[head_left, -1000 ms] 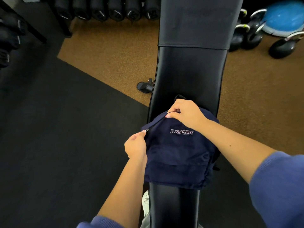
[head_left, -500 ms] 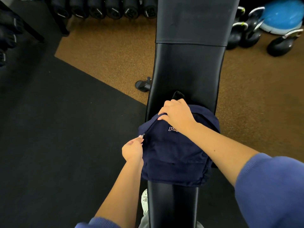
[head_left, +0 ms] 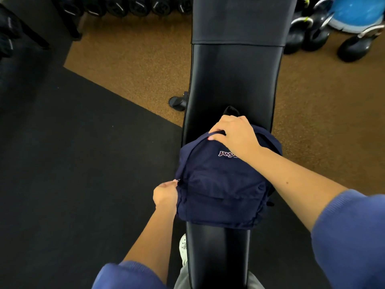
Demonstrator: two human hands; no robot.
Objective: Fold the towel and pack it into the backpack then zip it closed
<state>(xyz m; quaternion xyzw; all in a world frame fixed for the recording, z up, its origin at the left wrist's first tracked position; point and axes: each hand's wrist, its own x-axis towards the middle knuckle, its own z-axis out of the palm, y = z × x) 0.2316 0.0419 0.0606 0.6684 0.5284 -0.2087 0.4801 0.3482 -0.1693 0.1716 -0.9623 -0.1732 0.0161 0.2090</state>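
Observation:
A navy backpack [head_left: 220,188] with a white logo lies front side up on a black padded bench [head_left: 235,80]. My right hand [head_left: 233,134] grips the fabric at the top of the backpack, by the zipper line. My left hand [head_left: 165,195] pinches the small zipper pull [head_left: 178,180] at the backpack's left side, about halfway down. The zipper line between my two hands looks shut. No towel shows anywhere.
The bench runs away from me over a brown floor [head_left: 129,59] and a black mat [head_left: 73,163]. Dumbbells [head_left: 125,6] line the far edge, kettlebells [head_left: 312,32] and a blue dome [head_left: 358,11] sit far right. A white shoe [head_left: 183,247] shows beside the bench.
My left hand has drawn the zipper pull down the backpack's left side toward me, shutting the gap. My right hand has shifted slightly up on the backpack's top.

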